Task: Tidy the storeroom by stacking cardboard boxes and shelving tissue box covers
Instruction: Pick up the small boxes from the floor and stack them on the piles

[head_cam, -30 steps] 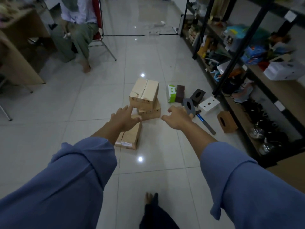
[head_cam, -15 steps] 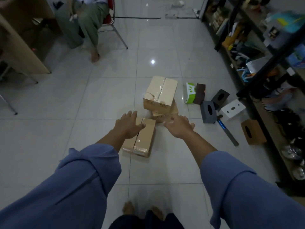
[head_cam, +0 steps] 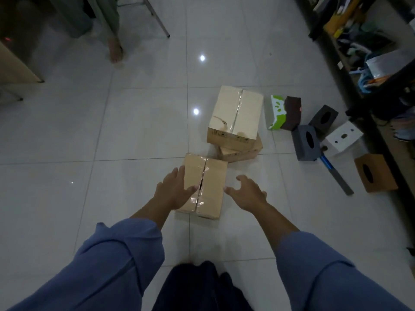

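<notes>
barely begun: stack (head_cam: 235, 113) of two at centre, third box (head_cam: 213, 176) loose just below, covers (head_cam: 306, 142) unshelved at right. left hand (head_cam: 173, 191) spread over third box, right hand (head_cam: 247, 194) open beside it, neither gripping.

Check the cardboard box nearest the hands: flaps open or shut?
Shut. The nearest cardboard box has both top flaps folded down, meeting at a centre seam with glossy tape along it.

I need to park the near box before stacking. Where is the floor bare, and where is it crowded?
Bare tiles spread left of the near box and the two-box stack, up to the desk. Crowded: between the stack and the shelf, tissue box covers and a blue-handled tool lie close together.
</notes>
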